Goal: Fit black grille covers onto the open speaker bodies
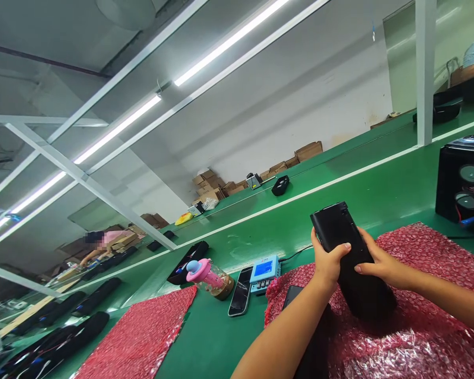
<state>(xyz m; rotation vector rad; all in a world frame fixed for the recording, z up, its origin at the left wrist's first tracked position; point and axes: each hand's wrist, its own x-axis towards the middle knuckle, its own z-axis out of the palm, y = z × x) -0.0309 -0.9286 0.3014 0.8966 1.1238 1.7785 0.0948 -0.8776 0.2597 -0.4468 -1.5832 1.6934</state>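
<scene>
We grip a black speaker housing [349,252] with both hands: left hand [327,260] and right hand [383,263], fingers closed on its sides. It stands tilted on the red bubble wrap [418,326]. Left of the wrap lie a blue meter [264,271] and smartphone [240,298].

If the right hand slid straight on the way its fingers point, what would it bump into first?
The right hand points leftward across the black box it holds, so its fingers would probably first meet the left hand gripping the other side. Depth is hard to judge.
</scene>
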